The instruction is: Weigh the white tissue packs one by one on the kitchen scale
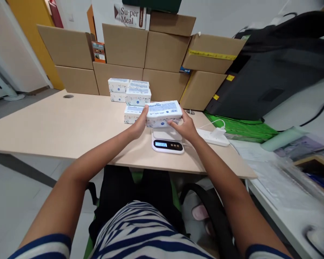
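Between my left hand (140, 125) and my right hand (187, 126) is a white tissue pack (163, 113) with blue lettering, gripped at its two ends. The pack is over a white digital kitchen scale (167, 145) with a lit display; whether it touches the platform I cannot tell. Both hands have their fingers closed on the pack, some hidden behind it. Just left of it, more tissue packs are stacked on the table, with one pack (138, 96) on top of another pack (131, 114) nearest my left hand.
Open cardboard boxes (118, 72) line the table's back edge. A white power strip (213, 137) with a plugged-in cable lies right of the scale. A large black bag-like object (270, 68) stands at the right, by a green sheet (233, 124). The wooden table (56, 126) extends left.
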### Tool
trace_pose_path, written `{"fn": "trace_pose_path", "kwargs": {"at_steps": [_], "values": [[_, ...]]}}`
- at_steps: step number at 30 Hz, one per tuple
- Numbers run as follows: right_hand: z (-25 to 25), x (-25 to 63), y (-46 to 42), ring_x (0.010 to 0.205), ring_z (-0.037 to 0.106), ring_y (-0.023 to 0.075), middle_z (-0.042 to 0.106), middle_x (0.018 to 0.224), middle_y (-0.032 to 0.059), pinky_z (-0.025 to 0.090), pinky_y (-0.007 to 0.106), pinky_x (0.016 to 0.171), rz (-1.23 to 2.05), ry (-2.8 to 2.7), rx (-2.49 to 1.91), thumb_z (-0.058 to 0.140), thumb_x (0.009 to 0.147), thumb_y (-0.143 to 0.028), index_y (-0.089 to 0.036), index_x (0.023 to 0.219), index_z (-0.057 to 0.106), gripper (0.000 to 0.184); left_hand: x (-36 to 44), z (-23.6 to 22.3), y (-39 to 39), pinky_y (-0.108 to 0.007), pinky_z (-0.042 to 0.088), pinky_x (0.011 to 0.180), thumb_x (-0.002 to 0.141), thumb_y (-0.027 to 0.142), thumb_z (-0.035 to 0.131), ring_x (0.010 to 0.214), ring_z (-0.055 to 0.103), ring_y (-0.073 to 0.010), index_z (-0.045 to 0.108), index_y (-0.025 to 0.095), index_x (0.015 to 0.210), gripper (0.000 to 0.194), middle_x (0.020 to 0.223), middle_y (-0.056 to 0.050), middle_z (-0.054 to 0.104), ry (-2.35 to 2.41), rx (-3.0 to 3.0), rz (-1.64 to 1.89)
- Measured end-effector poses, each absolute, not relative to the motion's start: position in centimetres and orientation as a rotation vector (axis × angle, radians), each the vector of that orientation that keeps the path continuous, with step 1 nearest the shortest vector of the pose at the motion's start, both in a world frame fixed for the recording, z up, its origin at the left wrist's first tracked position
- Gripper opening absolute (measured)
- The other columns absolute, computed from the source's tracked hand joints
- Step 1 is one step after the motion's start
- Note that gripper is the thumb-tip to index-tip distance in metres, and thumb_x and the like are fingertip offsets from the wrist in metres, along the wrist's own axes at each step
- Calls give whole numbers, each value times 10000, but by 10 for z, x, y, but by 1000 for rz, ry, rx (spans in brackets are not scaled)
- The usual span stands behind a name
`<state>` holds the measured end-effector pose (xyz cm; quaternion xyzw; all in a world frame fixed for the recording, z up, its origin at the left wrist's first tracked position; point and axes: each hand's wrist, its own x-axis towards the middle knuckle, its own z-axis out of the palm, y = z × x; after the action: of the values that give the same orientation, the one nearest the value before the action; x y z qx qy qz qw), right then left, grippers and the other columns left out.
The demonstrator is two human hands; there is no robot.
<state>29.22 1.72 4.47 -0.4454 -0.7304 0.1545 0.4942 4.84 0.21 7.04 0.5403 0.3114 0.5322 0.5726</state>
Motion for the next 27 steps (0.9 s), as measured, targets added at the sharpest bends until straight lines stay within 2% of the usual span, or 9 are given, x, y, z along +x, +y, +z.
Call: {"fn": "trace_pose_path", "kwargs": {"at_steps": [4,6,9,11,14,18,22,24,27], "values": [[2,318,20,1515,579,365,577,1660,209,434,586,1317,513,-1617,-1150,754,854,-731,-201,1627,501,972,91,38,-3,-530,299,1426,1134,708,206,1682,433,-331,631,213,1581,790,1623,-99,673,696,1204,1161],[-11,318,23,1526,562,361,524,1690,233,414,593,1327,600,-1590,-1148,750,848,-781,-200,1647,440,1035,96,26,-7,-525,296,1427,1115,750,273,1674,451,-325,570,219,1629,797,1649,-110,647,706,1201,1182],[-14,313,27,1672,390,355,318,1808,260,289,572,1396,608,-1560,-1103,766,792,-873,-203,1737,267,1261,91,19,-12,-527,273,1441,1066,801,414,1683,434,-342,553,212,1638,833,1667,-124,627,716,1275,1180],[-12,311,27,1731,291,338,206,1857,248,240,547,1416,640,-1553,-1078,759,751,-935,-230,1788,114,1411,87,19,-13,-530,264,1450,1039,827,440,1696,407,-356,585,203,1613,861,1664,-125,630,726,1294,1154],[-9,310,26,1739,286,324,204,1866,236,250,526,1415,693,-1564,-1058,711,732,-999,-250,1806,33,1474,86,22,-11,-534,274,1450,1025,853,416,1698,402,-357,617,209,1588,879,1643,-113,653,750,1276,1151],[-10,318,31,1709,360,315,228,1869,219,334,525,1380,691,-1514,-1120,538,788,-1054,-294,1809,40,1367,90,23,-10,-539,295,1440,1057,842,312,1698,404,-352,614,209,1593,883,1648,-105,650,723,1303,1150],[-11,328,41,1676,427,286,267,1855,229,399,538,1337,607,-1435,-1203,259,969,-943,-273,1807,28,1098,88,23,-10,-540,258,1451,1069,845,197,1732,326,-351,571,250,1627,898,1698,-55,605,820,1357,1173],[-12,332,45,1657,455,264,292,1849,211,417,542,1324,574,-1400,-1249,180,1036,-841,-286,1808,29,962,84,22,-11,-505,161,1470,1063,866,205,1770,212,-327,492,267,1683,908,1784,-21,494,924,1459,1232],[-15,335,46,1635,479,251,331,1840,179,430,554,1311,577,-1349,-1266,225,1082,-738,-324,1803,74,845,78,22,-13,-455,63,1468,1049,890,257,1794,75,-287,280,266,1785,965,1901,-34,224,1121,1655,1353]]}}
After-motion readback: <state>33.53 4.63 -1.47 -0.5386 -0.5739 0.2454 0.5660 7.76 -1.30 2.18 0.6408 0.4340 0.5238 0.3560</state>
